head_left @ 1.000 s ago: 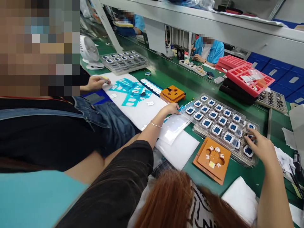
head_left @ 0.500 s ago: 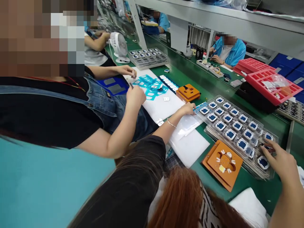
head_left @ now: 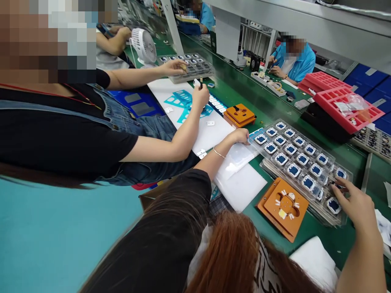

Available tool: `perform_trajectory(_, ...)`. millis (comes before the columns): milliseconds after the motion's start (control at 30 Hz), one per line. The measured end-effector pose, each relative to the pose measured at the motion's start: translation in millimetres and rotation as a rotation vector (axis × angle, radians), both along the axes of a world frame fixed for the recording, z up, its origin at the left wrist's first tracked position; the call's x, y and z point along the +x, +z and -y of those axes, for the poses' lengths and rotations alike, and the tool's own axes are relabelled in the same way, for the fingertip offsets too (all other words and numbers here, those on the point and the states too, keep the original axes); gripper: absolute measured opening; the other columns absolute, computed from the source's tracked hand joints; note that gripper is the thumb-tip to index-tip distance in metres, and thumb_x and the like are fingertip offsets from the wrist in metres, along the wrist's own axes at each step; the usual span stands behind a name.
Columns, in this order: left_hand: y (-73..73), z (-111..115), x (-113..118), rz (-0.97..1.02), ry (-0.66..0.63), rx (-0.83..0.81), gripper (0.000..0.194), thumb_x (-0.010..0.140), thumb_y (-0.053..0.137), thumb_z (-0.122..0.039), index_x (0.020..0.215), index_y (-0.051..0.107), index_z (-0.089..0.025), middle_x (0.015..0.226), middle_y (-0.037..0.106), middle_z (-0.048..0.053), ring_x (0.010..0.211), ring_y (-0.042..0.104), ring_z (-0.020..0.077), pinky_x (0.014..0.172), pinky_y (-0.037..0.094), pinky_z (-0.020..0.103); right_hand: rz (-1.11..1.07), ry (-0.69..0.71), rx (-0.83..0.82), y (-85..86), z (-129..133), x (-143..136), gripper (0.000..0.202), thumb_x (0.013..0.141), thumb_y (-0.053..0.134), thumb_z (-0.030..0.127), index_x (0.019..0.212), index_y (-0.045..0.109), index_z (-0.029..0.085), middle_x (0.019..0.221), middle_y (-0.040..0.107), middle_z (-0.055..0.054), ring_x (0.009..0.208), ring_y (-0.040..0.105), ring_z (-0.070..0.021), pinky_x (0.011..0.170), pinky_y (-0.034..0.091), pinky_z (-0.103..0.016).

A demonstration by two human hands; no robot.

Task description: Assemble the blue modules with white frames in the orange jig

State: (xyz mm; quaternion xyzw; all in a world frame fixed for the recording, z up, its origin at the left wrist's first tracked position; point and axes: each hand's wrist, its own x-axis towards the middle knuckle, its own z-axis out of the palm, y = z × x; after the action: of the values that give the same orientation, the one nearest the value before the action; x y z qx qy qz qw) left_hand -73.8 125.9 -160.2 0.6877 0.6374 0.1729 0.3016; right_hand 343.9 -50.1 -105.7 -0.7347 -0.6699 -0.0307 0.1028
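My left hand (head_left: 240, 136) is closed on the left corner of a clear plastic tray (head_left: 263, 151). The tray holds rows of square white-and-blue parts (head_left: 293, 170) and lies askew over a stack of similar trays (head_left: 344, 216). At its right end my right hand (head_left: 354, 199) has thumb and fingers curled at the tray edge; the exact contact is partly hidden. A loose-standing square part (head_left: 334, 205) shows in the lower tray below those fingers. Just in front of the stack sits an orange fixture (head_left: 284, 209) with small white pieces in its recess.
A co-worker's hand (head_left: 200, 97) to my left holds a small white piece and a dark tool above blue cut-out sheets (head_left: 180, 101). Another orange fixture (head_left: 240, 115), a fan (head_left: 143, 45), red trays (head_left: 348, 108) and a white cloth (head_left: 316, 260) stand around the bench.
Both my hands keep their places at the tray, while the view shifts slightly. The co-worker's hands have moved forward over the bench, one now raising a white piece.
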Motion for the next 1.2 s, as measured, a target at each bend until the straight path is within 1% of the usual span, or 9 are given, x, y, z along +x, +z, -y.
perform_trajectory(333,4.3,-1,0,-0.003,0.015,0.004,0.034,0.095,0.059,-0.037,0.121,0.059,-0.016,0.123,0.06,0.009,0.107,0.062,0.023,0.09,0.055,0.042,-0.002,-0.016,-0.021,3.4,1,-4,0.053,0.082,0.044,0.056,0.118,0.066,0.024,0.097,0.074,-0.01,0.063,0.063,-0.0262,0.058,0.047,-0.037)
perform_trajectory(467,5.6,0,2,0.003,0.05,0.042,0.032,0.095,0.058,-0.037,0.12,0.06,-0.016,0.123,0.06,0.008,0.107,0.062,0.0232,0.09,0.055,0.041,-0.008,-0.002,-0.024,4.2,2,-5,0.053,0.083,0.043,0.056,0.117,0.067,0.022,0.092,0.074,-0.011,0.06,0.061,-0.0255,0.057,0.047,-0.036)
perform_trajectory(600,4.4,6,4,0.004,0.078,0.089,0.034,0.094,0.061,-0.037,0.121,0.059,-0.016,0.122,0.06,0.007,0.108,0.062,0.0243,0.09,0.055,0.04,-0.012,-0.003,-0.03,3.7,2,-5,0.056,0.082,0.042,0.057,0.118,0.067,0.022,0.092,0.074,-0.011,0.06,0.061,-0.0254,0.058,0.047,-0.037)
perform_trajectory(767,1.9,18,0,-0.004,0.084,0.126,0.032,0.095,0.059,-0.035,0.121,0.058,-0.016,0.122,0.06,0.01,0.106,0.062,0.0207,0.09,0.055,0.041,-0.009,-0.022,-0.057,6.0,1,-7,0.055,0.083,0.042,0.055,0.118,0.067,0.021,0.092,0.074,-0.011,0.061,0.061,-0.0255,0.06,0.046,-0.037)
perform_trajectory(867,3.1,30,-8,0.003,0.098,0.166,0.028,0.094,0.061,-0.034,0.114,0.061,-0.015,0.118,0.062,0.009,0.104,0.062,0.0205,0.09,0.054,0.042,-0.012,-0.005,-0.048,5.7,1,-7,0.055,0.083,0.043,0.054,0.118,0.068,0.02,0.093,0.074,-0.012,0.063,0.062,-0.0266,0.06,0.046,-0.037)
perform_trajectory(967,6.7,46,-17,0.052,0.157,0.252,0.012,0.087,0.068,-0.023,0.095,0.064,-0.015,0.11,0.064,0.007,0.103,0.06,0.0215,0.09,0.051,0.038,-0.003,-0.003,-0.025,3.0,1,-5,0.057,0.083,0.041,0.054,0.118,0.068,0.019,0.096,0.074,-0.013,0.069,0.063,-0.0285,0.062,0.046,-0.037)
perform_trajectory(1067,12.2,63,-20,0.156,0.22,0.353,0.006,0.081,0.068,-0.016,0.083,0.063,-0.017,0.099,0.066,0.004,0.092,0.061,0.0198,0.082,0.048,0.031,0.001,0.002,-0.015,0.6,1,-4,0.058,0.083,0.04,0.055,0.118,0.068,0.019,0.099,0.074,-0.012,0.07,0.063,-0.028,0.063,0.046,-0.037)
perform_trajectory(1133,16.5,73,-19,0.249,0.244,0.4,0.006,0.081,0.067,-0.019,0.085,0.062,-0.018,0.093,0.067,0.003,0.077,0.059,0.0153,0.072,0.046,0.027,0.007,-0.003,-0.028,-0.6,2,-3,0.057,0.084,0.04,0.055,0.119,0.068,0.019,0.101,0.073,-0.012,0.067,0.062,-0.0264,0.064,0.046,-0.037)
perform_trajectory(1200,21.0,81,-17,0.356,0.253,0.424,0.01,0.082,0.066,-0.023,0.09,0.062,-0.018,0.09,0.066,0.002,0.062,0.052,0.0104,0.061,0.042,0.024,0.017,-0.003,-0.032,-2.5,2,-1,0.055,0.086,0.041,0.053,0.119,0.067,0.019,0.102,0.073,-0.013,0.068,0.062,-0.0262,0.066,0.046,-0.037)
